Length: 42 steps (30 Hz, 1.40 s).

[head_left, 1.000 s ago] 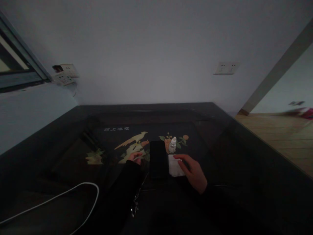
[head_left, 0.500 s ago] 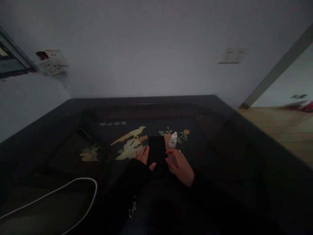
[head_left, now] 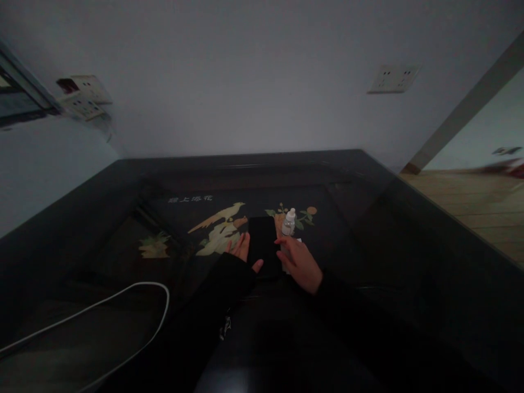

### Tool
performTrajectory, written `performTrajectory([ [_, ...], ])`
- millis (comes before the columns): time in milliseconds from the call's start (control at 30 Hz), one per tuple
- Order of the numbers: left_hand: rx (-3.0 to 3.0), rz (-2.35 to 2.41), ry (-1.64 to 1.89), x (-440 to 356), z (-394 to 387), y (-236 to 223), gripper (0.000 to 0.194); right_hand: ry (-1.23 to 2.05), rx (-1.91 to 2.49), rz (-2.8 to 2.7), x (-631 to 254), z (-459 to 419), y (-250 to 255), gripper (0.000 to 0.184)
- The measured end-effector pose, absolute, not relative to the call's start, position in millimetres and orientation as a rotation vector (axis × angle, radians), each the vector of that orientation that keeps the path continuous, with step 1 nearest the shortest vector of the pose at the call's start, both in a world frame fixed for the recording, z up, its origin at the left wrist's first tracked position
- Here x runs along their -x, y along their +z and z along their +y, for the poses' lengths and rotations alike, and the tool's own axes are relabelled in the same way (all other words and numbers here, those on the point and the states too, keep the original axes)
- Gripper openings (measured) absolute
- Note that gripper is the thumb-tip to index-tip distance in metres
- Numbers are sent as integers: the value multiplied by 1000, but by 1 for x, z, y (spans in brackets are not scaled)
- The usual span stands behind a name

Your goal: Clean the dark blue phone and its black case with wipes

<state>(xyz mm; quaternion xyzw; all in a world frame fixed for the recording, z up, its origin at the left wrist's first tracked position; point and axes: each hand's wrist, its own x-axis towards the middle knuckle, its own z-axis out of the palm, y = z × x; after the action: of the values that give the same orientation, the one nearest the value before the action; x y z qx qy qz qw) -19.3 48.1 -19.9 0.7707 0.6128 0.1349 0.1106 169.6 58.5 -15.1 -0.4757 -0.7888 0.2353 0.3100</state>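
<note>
A black phone point(head_left: 263, 243) lies flat on the dark glass-topped table point(head_left: 368, 229). My left hand point(head_left: 244, 252) rests beside the phone's left edge, fingers stretched out and the thumb touching its lower left corner. My right hand point(head_left: 298, 259) lies at the phone's right edge, fingers extended over a white cloth or tissue point(head_left: 295, 241), which it mostly hides. A small clear dropper bottle point(head_left: 289, 222) with a white cap stands upright just beyond my right fingertips.
The tabletop carries an inlaid bird-and-flower picture point(head_left: 221, 229). A white cable point(head_left: 123, 311) loops across the near left. Wall sockets point(head_left: 392, 78) sit on the back wall, and a further wall socket point(head_left: 82, 95) at the left. Wooden floor point(head_left: 470, 202) lies beyond the table's right edge.
My left hand opened and moved up to the phone's left edge. My right hand slid from the white cloth's right side over it toward the phone. The view tilted down slightly.
</note>
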Motion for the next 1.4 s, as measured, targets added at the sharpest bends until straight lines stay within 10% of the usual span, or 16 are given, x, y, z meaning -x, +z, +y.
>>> performTrajectory([
  [433,-2445,1722,468,25,42,-37,110,594,1222,-2102,-172,61,-17,27],
  [1400,-2492,1817,566,28,53,-56,106,549,1265,-2186,-167,70,-15,28],
])
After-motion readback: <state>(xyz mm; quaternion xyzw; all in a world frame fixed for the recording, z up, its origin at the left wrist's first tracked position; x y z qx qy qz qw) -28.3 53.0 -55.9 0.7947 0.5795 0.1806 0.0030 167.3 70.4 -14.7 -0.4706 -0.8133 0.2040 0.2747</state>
